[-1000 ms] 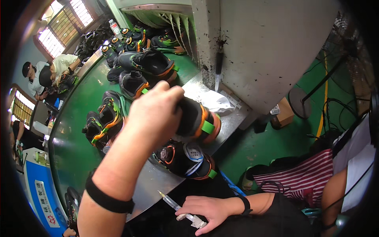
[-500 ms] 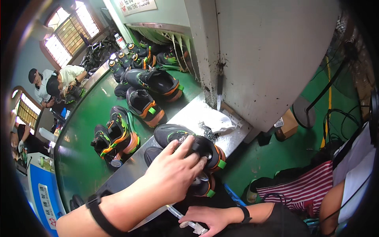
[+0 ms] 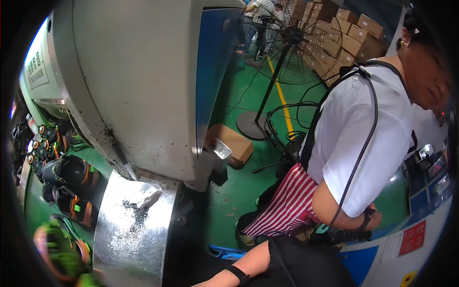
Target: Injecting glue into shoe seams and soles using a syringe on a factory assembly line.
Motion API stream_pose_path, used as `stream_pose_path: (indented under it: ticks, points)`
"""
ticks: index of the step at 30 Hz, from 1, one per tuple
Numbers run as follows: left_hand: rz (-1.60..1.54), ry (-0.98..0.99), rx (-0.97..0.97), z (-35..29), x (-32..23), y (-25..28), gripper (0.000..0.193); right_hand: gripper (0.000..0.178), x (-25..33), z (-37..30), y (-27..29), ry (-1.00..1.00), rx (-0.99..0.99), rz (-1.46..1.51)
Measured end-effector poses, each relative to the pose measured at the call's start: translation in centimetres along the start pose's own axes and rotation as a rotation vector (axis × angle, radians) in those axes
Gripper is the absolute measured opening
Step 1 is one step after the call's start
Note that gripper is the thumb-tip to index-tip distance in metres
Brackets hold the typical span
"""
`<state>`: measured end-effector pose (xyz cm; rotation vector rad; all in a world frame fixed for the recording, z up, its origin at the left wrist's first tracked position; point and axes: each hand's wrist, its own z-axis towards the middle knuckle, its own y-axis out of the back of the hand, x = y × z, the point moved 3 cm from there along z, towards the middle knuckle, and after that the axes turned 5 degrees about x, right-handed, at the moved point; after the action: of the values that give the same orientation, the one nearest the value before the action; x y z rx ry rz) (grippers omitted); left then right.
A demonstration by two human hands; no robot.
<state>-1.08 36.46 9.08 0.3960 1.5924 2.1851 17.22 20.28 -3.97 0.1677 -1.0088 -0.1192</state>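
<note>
My right forearm (image 3: 256,260), with a black band at the wrist, reaches down to the lower edge, which cuts off the hand. I cannot make out my left hand anywhere. At the lower left, a sneaker (image 3: 64,251) in green and orange is smeared by motion; whether a hand holds it does not show. Beside it stands the metal bench (image 3: 129,258), with black scraps (image 3: 134,220) and a crumpled white cloth (image 3: 146,196) on it. A brush-like tool (image 3: 125,165) leans against the machine at the bench's far end.
More black sneakers (image 3: 71,170) stand on the green surface at left. A large grey machine (image 3: 138,86) rises behind the bench. A cardboard box (image 3: 232,143) and a pedestal fan (image 3: 291,36) are on the floor. A co-worker in a white shirt (image 3: 373,134) stands at right.
The view has swung to the right. The sneakers my left hand was touching are off the bench. Both hands, and the thin tool by my right hand, have gone out of view.
</note>
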Motion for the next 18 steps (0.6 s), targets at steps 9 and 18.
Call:
stream_pose_path:
  ticks: [9,18]
  points:
    - [0.555,0.906,0.026,-27.5,12.0,19.6,0.018,0.063,-0.9,3.2,2.5,-0.087,0.047,-0.015]
    - [0.657,1.416,0.212,-33.9,26.3,16.9,0.022,0.068,-1.9,7.7,5.3,-0.164,0.083,0.094]
